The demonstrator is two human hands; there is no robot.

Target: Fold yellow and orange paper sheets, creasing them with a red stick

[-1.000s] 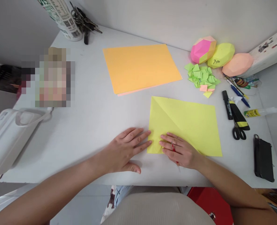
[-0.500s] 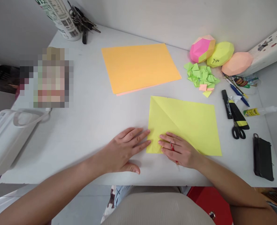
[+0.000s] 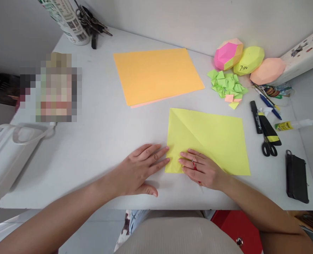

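A sheet of yellow paper lies flat before me, with a diagonal crease running from its upper left corner. My left hand rests palm down on the table, fingers spread, two fingertips touching the paper's left edge. On the paper's lower left part lies my right hand, its fingers bent and close together. A slim red tool with a pointed tip shows between these fingers, and its other end sticks out below the hand. Its exact kind is not clear, as the fingers hide its middle.
Orange paper lies behind, over a pink sheet. Green paper pieces are heaped near faceted paper shapes. At the right are a black marker, scissors, a glue bottle and a black case. A white device stands left.
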